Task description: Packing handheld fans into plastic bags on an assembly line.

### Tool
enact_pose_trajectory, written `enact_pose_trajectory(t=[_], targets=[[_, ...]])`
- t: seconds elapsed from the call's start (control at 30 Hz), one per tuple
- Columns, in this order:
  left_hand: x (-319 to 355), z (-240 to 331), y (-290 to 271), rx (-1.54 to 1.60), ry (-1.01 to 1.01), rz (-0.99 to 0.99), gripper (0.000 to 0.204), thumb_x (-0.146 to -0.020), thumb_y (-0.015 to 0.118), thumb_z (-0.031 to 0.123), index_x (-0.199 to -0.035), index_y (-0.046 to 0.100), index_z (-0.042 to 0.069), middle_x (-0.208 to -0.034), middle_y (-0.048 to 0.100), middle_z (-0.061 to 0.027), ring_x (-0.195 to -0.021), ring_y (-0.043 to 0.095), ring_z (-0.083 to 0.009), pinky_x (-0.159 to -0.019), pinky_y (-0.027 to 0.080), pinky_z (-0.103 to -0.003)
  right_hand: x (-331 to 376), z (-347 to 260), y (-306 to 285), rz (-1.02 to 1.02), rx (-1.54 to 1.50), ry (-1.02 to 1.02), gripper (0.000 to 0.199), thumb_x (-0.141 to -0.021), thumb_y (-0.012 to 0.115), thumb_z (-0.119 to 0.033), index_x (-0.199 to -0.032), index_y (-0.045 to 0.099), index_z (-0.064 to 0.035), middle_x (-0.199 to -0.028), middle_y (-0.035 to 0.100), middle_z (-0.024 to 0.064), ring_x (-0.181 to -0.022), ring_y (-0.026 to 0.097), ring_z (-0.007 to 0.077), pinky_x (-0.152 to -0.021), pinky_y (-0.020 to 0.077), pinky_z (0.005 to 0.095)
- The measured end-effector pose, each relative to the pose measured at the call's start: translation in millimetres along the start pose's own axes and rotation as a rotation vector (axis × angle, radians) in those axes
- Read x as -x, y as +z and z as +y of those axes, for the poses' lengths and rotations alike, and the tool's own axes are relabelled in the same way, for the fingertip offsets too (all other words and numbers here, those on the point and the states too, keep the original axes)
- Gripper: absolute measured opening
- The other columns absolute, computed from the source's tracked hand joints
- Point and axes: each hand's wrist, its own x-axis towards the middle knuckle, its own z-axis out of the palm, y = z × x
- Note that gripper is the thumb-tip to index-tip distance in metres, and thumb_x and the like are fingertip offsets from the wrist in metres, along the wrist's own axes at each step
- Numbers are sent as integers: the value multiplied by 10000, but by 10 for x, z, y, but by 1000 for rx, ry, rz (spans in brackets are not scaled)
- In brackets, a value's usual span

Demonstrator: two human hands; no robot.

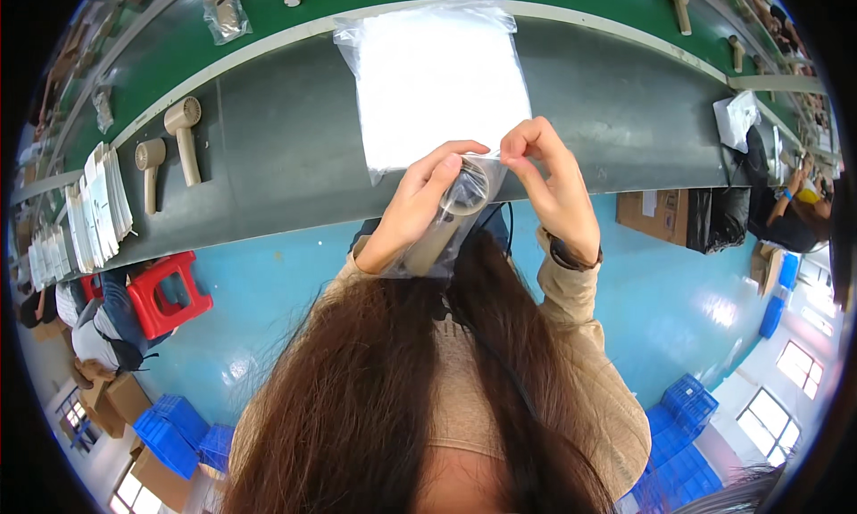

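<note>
The left hand (403, 208), half curled, held the clear bag (457, 233) along its left side; the right hand (555, 179) pinched its mouth. Inside, the handheld fan (466, 191) pointed head-away, its long axis slanting handle-first toward the person's left. Both hands angled inward by the tabletop's (286, 148) near edge.

We see a small tan hand fan (453, 216) inside a clear, shiny plastic bag (459, 241). Its round, dark face looks up at us near the bag's far end. Its handle slants back and left. We see both held up by the counter's (277, 139) near edge.
</note>
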Motion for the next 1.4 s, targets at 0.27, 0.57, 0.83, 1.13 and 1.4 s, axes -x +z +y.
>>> enact_pose_trajectory(t=[0.27,0.57,0.83,1.13,1.4], targets=[[25,-130,69,-123,267,129,239,-985,459,211,-1140,491,32,-1111,527,-51,-968,521,-95,-875,408,-246,134,32,-6,0,-692,267,218,-859,565,23,-960,403,-83,-873,518,33,-760,501,89,-631,381,214],[86,-16,56,145,246,109,254,-981,481,231,-1142,500,35,-1184,507,-71,-1025,520,-125,-917,406,-267,134,-33,-152,-180,185,-42,258,-732,735,-36,-902,541,-40,-860,574,31,-811,531,156,-687,431,281],[212,-111,37,164,65,32,367,-977,485,324,-1135,530,-4,-1144,553,-64,-1021,523,-118,-894,431,-265,28,-100,-250,-283,284,64,250,-700,703,11,-895,550,-22,-842,564,66,-810,525,210,-740,445,314],[115,-152,97,472,324,218,291,-1018,383,225,-1143,512,-3,-1195,546,-92,-1047,529,-142,-938,416,-290,65,134,474,620,-366,111,267,-876,556,-71,-1124,495,9,-1168,493,116,-1090,479,216,-949,377,325],[-190,298,-341,155,441,483,326,-988,449,169,-1020,622,-106,-1119,619,-133,-969,593,-147,-881,468,-287,-192,104,796,-157,-373,508,411,-893,593,-159,-1233,419,-8,-918,577,66,-800,556,124,-691,455,262]])
